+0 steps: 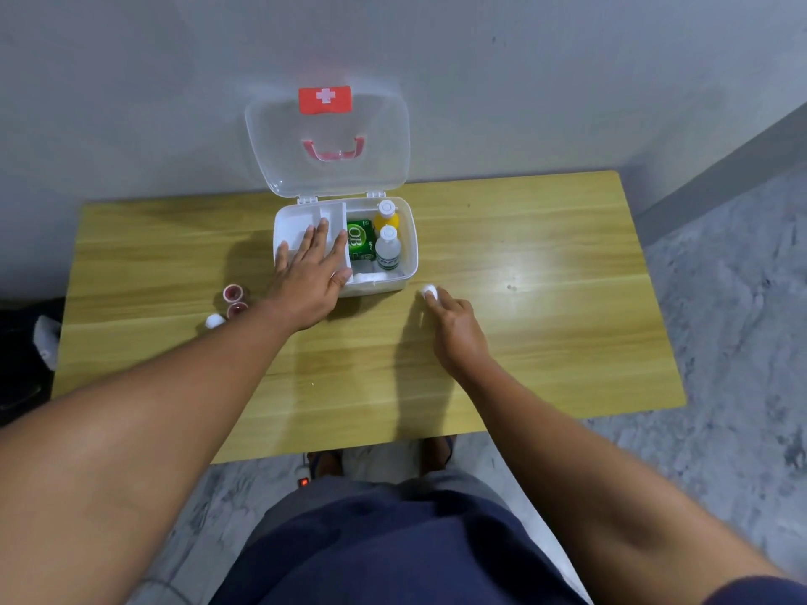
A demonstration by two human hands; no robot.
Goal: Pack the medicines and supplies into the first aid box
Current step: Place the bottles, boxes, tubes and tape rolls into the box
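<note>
Left hand [311, 272] flat, open on tray [305, 220], steadying first aid box [408, 255]; right hand [452, 318] pinches prob. cotton ball [429, 292] to pack.

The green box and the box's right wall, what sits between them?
Two bottles stand between the green box and that wall, seen in the head view.
</note>
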